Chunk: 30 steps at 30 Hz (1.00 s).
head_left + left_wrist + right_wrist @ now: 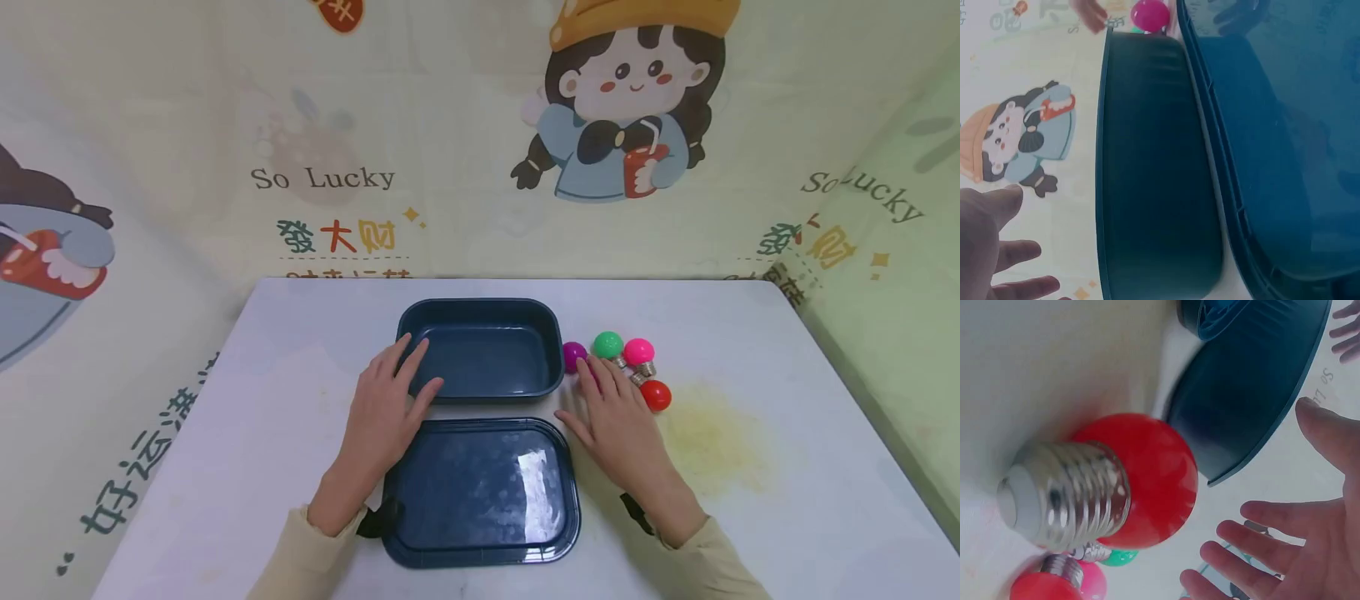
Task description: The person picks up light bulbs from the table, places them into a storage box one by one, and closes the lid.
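Note:
A dark blue rectangular box stands open on the table, with its matching lid lying flat in front. My left hand is over the box's left front corner, fingers spread and holding nothing. Close to the light bulbs at the box's right is my right hand, its fingers extended and thumb apart. Beside its fingertips lies a purple bulb, partly hidden. Green, pink and red bulbs lie just beyond. The right wrist view shows a large bulb apart from the open palm.
The white table reaches back to a printed cloth with cartoon figures and lettering. A yellowish stain marks the table right of the bulbs.

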Each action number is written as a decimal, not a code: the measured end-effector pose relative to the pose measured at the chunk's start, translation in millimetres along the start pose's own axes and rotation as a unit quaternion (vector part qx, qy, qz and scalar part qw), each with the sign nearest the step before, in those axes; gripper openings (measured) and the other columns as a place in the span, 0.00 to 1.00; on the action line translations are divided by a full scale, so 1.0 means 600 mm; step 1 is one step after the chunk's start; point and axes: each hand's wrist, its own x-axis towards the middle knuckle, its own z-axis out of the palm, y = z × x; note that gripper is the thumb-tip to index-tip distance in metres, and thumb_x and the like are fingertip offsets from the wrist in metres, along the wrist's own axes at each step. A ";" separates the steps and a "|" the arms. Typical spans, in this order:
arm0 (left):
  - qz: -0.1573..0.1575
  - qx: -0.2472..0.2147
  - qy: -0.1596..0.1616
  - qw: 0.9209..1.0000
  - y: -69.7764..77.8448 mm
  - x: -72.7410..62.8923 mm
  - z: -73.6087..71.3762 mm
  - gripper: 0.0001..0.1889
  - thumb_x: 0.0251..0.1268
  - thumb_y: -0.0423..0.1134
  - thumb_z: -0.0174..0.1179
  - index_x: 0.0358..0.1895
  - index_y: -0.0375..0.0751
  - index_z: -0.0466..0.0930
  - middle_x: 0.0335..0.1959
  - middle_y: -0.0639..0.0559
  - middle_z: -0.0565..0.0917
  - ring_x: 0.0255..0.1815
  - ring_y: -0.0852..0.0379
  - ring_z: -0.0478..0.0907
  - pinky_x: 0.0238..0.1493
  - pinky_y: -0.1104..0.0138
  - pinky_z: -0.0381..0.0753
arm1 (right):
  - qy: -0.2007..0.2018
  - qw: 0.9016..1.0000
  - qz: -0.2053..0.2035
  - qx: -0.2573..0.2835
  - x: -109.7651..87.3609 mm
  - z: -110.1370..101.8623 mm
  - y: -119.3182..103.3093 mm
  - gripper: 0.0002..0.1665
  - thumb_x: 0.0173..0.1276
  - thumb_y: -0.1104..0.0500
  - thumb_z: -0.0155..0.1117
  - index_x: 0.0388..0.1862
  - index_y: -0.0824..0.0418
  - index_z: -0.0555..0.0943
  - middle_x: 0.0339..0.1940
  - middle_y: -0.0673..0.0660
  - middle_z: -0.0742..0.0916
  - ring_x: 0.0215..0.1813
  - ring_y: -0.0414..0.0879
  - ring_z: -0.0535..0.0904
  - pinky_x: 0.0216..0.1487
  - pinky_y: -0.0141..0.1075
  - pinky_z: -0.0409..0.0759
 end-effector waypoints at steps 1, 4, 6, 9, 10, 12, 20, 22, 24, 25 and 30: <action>-0.003 -0.007 0.007 1.000 -0.003 0.003 0.000 0.32 0.71 0.53 0.58 0.73 0.44 0.67 0.73 0.38 0.67 0.71 0.38 0.65 0.69 0.42 0.65 | 0.000 1.000 0.002 0.003 0.000 -0.001 0.001 0.54 0.60 0.39 0.71 0.76 0.65 0.62 0.73 0.67 0.69 0.74 0.64 0.62 0.68 0.59 0.69; -0.016 -0.031 0.019 0.999 -0.011 0.013 -0.001 0.30 0.71 0.51 0.59 0.72 0.43 0.69 0.71 0.38 0.70 0.70 0.38 0.67 0.68 0.43 0.67 | 0.000 1.000 0.006 0.018 -0.001 -0.006 0.006 0.52 0.59 0.41 0.73 0.74 0.66 0.64 0.71 0.67 0.70 0.72 0.64 0.65 0.65 0.59 0.73; -0.025 -0.045 0.024 0.998 -0.017 0.020 -0.001 0.29 0.71 0.50 0.59 0.71 0.42 0.70 0.69 0.38 0.71 0.69 0.39 0.68 0.67 0.44 0.68 | 0.002 1.000 0.006 0.027 -0.002 -0.008 0.008 0.51 0.58 0.42 0.75 0.73 0.66 0.66 0.69 0.67 0.72 0.71 0.63 0.66 0.62 0.58 0.75; -0.043 -0.069 0.022 0.996 -0.025 0.027 -0.002 0.28 0.72 0.48 0.59 0.71 0.41 0.70 0.67 0.38 0.72 0.68 0.40 0.68 0.67 0.46 0.70 | 0.001 0.999 0.006 0.037 -0.004 -0.009 0.012 0.49 0.56 0.43 0.76 0.70 0.66 0.69 0.66 0.67 0.74 0.68 0.63 0.69 0.58 0.57 0.79; -0.050 -0.076 0.019 0.996 -0.028 0.029 -0.002 0.28 0.72 0.48 0.59 0.71 0.41 0.70 0.67 0.39 0.72 0.68 0.40 0.68 0.67 0.47 0.71 | -0.001 0.999 0.004 0.037 -0.005 -0.009 0.013 0.48 0.56 0.43 0.77 0.69 0.66 0.70 0.65 0.66 0.75 0.67 0.63 0.70 0.57 0.56 0.80; -0.064 -0.094 0.011 0.993 -0.035 0.034 -0.001 0.28 0.73 0.48 0.58 0.71 0.42 0.70 0.68 0.39 0.71 0.68 0.41 0.67 0.66 0.47 0.71 | -0.003 0.999 -0.003 0.037 -0.006 -0.008 0.016 0.46 0.56 0.44 0.77 0.67 0.65 0.71 0.63 0.66 0.76 0.64 0.62 0.72 0.54 0.55 0.82; -0.092 -0.153 0.012 0.984 -0.063 0.049 0.015 0.25 0.73 0.44 0.58 0.70 0.39 0.70 0.65 0.39 0.72 0.63 0.42 0.72 0.62 0.48 0.75 | 0.000 0.999 -0.032 0.039 -0.013 -0.006 0.035 0.42 0.52 0.49 0.81 0.62 0.65 0.76 0.57 0.65 0.80 0.58 0.60 0.77 0.45 0.50 0.86; -0.096 -0.169 0.010 0.981 -0.068 0.050 0.017 0.25 0.73 0.42 0.58 0.69 0.38 0.71 0.64 0.38 0.72 0.60 0.42 0.74 0.58 0.50 0.78 | -0.002 0.998 -0.037 0.041 -0.014 -0.005 0.038 0.42 0.50 0.49 0.82 0.61 0.65 0.76 0.55 0.65 0.81 0.56 0.59 0.77 0.43 0.49 0.86; -0.109 -0.198 0.008 0.974 -0.074 0.051 0.020 0.24 0.73 0.40 0.58 0.68 0.37 0.71 0.63 0.37 0.73 0.58 0.42 0.76 0.57 0.50 0.80 | -0.004 0.998 -0.040 0.041 -0.015 -0.004 0.041 0.42 0.49 0.50 0.83 0.60 0.64 0.77 0.54 0.64 0.82 0.55 0.58 0.78 0.41 0.48 0.87; -0.118 -0.213 0.007 0.970 -0.077 0.052 0.021 0.24 0.73 0.40 0.58 0.68 0.36 0.71 0.62 0.37 0.73 0.57 0.42 0.77 0.56 0.50 0.80 | -0.006 0.998 -0.042 0.040 -0.016 -0.004 0.042 0.41 0.48 0.51 0.84 0.59 0.64 0.78 0.53 0.64 0.82 0.55 0.58 0.78 0.41 0.48 0.87; -0.168 -0.274 0.002 0.947 -0.092 0.053 0.021 0.23 0.73 0.37 0.57 0.68 0.36 0.72 0.62 0.38 0.76 0.58 0.43 0.79 0.56 0.51 0.81 | -0.015 0.998 -0.051 0.033 -0.017 -0.006 0.046 0.38 0.45 0.56 0.85 0.55 0.66 0.80 0.51 0.64 0.82 0.56 0.58 0.78 0.42 0.47 0.87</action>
